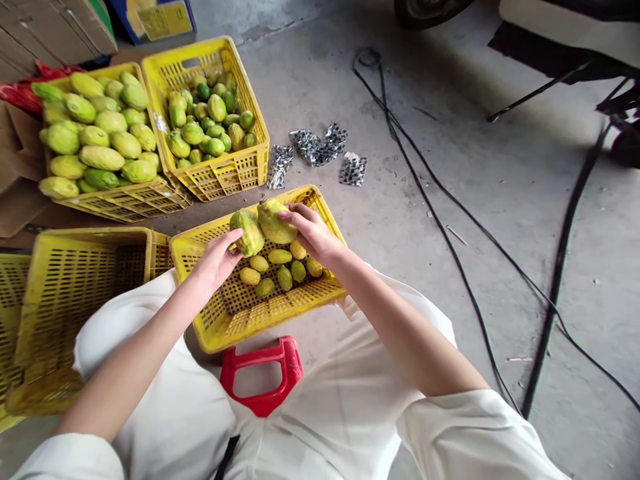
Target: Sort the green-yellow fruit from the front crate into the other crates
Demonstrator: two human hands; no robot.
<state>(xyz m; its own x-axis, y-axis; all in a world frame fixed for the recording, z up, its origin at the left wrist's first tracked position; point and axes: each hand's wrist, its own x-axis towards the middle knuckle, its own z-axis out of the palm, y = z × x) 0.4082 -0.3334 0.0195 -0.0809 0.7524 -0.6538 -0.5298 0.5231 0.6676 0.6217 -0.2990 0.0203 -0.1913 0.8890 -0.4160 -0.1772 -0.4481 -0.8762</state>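
My left hand [219, 259] is closed around a ribbed green-yellow fruit [247, 232] that looks like a small melon or papaya. In my right hand [310, 230] is a smoother yellow-green fruit [276, 221], pinched between thumb and fingers. The two fruits are side by side, seemingly touching, above a yellow plastic crate [210, 340] between my knees. Several smaller yellow and green fruits [285, 277] lie on the floor of this crate. My fingers on the far sides of both held fruits are partly hidden.
Two yellow crates, one of large fruits [103, 157] and one of smaller, greener fruits [215, 108], stand beyond. Another yellow crate [25, 327] is at left. Silver patterned wrappers [320, 145] and black cables [445, 230] lie on the concrete. A red plastic piece [290, 360] is between my legs.
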